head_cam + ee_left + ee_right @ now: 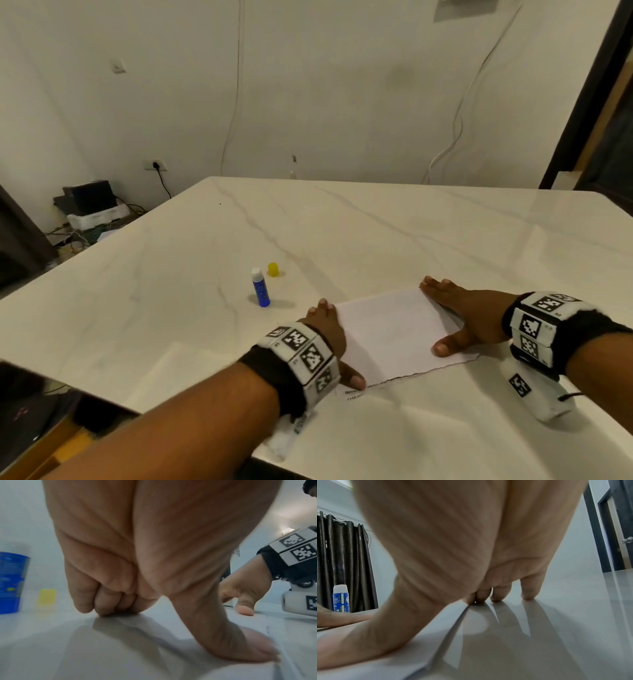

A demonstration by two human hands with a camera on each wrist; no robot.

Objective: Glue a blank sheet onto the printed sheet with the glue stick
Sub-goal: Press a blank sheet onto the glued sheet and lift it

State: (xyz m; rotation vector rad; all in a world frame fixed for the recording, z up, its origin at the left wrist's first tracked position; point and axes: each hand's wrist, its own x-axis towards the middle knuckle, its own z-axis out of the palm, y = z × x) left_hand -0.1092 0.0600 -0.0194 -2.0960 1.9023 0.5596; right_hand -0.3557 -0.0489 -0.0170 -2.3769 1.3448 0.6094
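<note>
I'm looking across a white marble-veined table set against a pale wall, cables trailing down it and a black curtain off to one side. On the table's near part lies the blank sheet, flat, its near edge ragged. A sliver of the printed sheet peeks out under its near left corner, so the blank one sits on top. My right hand lies flat along the sheet's right edge, fingers straight, thumb spread onto the paper, grasping nothing. My left hand presses the left edge, fingers reaching out toward the far corner, thumb splayed down at the near corner; nothing is gripped here either. Left of the sheets, well apart from them, the blue glue stick stands upright and uncapped. Just beyond it sits its yellow cap, beside it but not touching.
</note>
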